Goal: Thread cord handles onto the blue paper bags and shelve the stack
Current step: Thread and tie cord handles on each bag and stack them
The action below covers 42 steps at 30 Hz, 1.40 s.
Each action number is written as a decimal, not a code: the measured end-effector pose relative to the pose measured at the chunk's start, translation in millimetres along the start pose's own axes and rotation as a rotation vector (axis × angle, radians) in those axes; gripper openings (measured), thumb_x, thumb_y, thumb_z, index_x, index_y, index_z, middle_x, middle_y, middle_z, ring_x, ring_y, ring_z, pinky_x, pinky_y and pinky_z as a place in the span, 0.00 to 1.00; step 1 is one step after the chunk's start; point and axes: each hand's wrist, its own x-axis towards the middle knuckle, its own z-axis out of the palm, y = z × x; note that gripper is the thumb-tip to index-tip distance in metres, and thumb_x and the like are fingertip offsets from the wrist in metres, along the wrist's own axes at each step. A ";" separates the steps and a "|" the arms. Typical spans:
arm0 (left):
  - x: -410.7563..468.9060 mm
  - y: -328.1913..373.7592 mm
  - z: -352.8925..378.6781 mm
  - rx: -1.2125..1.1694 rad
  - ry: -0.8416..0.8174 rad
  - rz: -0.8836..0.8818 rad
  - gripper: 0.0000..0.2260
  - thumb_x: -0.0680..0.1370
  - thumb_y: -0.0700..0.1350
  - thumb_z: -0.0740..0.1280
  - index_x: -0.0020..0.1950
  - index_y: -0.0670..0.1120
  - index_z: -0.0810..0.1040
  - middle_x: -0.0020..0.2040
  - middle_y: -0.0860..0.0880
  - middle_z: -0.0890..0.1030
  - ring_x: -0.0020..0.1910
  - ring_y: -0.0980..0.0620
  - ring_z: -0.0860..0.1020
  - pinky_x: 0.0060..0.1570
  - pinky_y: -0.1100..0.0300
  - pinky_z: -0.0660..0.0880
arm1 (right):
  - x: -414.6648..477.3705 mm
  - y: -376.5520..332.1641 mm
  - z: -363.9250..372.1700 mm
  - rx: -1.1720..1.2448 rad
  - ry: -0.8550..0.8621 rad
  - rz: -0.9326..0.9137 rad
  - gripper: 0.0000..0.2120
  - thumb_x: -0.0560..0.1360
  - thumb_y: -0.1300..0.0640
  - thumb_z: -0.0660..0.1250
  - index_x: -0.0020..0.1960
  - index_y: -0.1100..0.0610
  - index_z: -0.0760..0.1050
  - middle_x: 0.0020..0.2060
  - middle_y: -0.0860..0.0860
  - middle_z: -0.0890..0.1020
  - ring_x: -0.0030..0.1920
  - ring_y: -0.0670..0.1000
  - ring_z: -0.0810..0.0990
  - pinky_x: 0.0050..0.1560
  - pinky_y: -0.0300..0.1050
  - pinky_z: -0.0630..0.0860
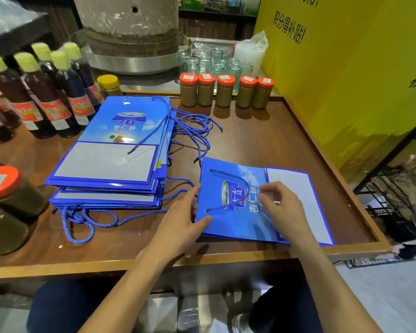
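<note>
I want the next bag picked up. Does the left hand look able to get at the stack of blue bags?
Probably yes. The left hand touches the single bag at its edge, holding nothing, and the stack lies just left of it; only loose cords cross the wood between them.

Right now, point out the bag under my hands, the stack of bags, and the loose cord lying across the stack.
bag [228, 227], head view, printed blue face.
stack of bags [106, 162], head view, top bag's grey panel.
loose cord [147, 137], head view, mid-length.
</note>
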 end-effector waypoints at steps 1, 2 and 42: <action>-0.2 -2.6 -0.7 0.049 -0.018 0.040 0.35 0.74 0.54 0.76 0.78 0.62 0.65 0.63 0.60 0.75 0.56 0.63 0.77 0.54 0.66 0.77 | -7.2 7.3 -5.2 -0.082 -0.048 -0.051 0.08 0.78 0.52 0.74 0.56 0.48 0.79 0.53 0.43 0.83 0.55 0.44 0.81 0.52 0.43 0.80; 0.3 -5.8 -1.5 0.089 -0.036 0.068 0.36 0.72 0.55 0.78 0.77 0.61 0.68 0.68 0.60 0.70 0.59 0.62 0.76 0.59 0.62 0.78 | -12.6 15.1 -10.2 -0.193 -0.086 -0.105 0.13 0.76 0.48 0.75 0.59 0.48 0.79 0.56 0.43 0.82 0.58 0.44 0.79 0.55 0.42 0.77; 58.5 59.5 -70.7 -0.249 0.444 0.177 0.03 0.80 0.43 0.71 0.47 0.45 0.83 0.41 0.49 0.85 0.40 0.56 0.80 0.41 0.64 0.76 | 20.6 4.7 -104.7 0.424 0.339 -0.186 0.15 0.75 0.66 0.75 0.59 0.57 0.78 0.52 0.49 0.86 0.53 0.46 0.84 0.53 0.39 0.80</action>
